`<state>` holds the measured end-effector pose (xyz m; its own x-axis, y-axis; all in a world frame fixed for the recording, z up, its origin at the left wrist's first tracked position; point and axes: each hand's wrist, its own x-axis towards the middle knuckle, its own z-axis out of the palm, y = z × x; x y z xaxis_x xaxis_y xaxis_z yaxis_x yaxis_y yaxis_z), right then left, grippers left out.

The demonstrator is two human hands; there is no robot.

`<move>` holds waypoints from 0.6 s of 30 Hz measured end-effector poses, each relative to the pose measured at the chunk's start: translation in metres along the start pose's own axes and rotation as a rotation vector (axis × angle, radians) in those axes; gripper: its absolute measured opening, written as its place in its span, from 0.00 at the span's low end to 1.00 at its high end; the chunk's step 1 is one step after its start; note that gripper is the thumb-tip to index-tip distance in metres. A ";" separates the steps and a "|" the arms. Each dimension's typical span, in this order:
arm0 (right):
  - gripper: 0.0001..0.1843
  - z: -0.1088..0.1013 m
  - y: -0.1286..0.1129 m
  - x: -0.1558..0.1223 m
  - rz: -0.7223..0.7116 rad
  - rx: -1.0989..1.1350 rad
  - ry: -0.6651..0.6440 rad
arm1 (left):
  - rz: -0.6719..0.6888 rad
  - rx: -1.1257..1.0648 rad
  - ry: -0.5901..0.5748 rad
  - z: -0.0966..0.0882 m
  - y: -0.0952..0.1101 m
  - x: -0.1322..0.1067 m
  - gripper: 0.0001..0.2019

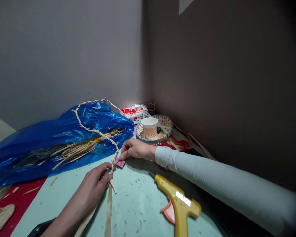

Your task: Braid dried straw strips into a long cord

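Note:
My left hand is closed in a pinch on flat straw strips where they meet a braided straw cord. The cord runs up and back over a blue plastic bag. My right hand rests on the pale green table top, fingers together, pressing a small pink clip at the end of the braid. Loose straw strips trail down toward me from the left hand.
A yellow glue gun lies to the right of my hands. A woven basket with a paper cup stands in the corner, a red-and-white packet behind it. The bag holds a straw bundle. Walls close off the back and right.

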<state>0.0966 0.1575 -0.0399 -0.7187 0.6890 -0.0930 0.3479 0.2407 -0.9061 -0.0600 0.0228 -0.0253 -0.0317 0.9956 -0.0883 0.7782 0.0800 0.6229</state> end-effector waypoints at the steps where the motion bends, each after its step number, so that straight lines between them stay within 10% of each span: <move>1: 0.11 0.000 0.000 -0.001 -0.004 -0.003 0.003 | 0.005 -0.002 0.007 0.000 0.000 0.000 0.13; 18: 0.09 0.001 -0.006 -0.008 -0.009 -0.039 0.031 | -0.028 0.425 -0.020 0.009 0.007 0.002 0.24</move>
<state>0.0996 0.1503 -0.0341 -0.7034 0.7072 -0.0711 0.3649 0.2734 -0.8900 -0.0494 0.0245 -0.0283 -0.0471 0.9919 -0.1181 0.9666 0.0751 0.2450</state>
